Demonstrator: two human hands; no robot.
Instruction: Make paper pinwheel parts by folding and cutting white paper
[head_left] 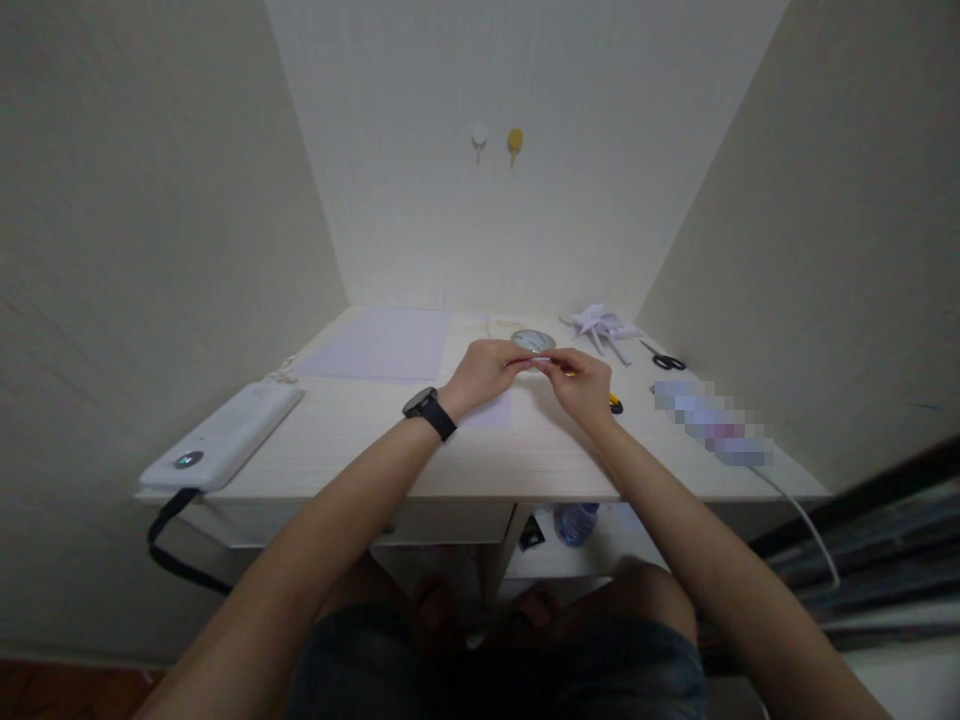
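Note:
My left hand (484, 372), with a black watch on its wrist, and my right hand (581, 385) meet over the middle of the white desk (375, 440). Both pinch a small thin white piece (540, 357) between their fingertips, perhaps a strip of tape or paper. Just behind the fingers lies a round roll of tape (534, 341). A small pale sheet (491, 412) lies under my left hand. Something yellow and black (615, 404) peeks out beside my right hand.
A large pale sheet (382, 345) lies at the back left. A folded white paper shape (600, 325) and black scissors (664, 359) sit at the back right. A white device with a black strap (225, 438) rests at the left edge, a power strip (712, 425) at the right.

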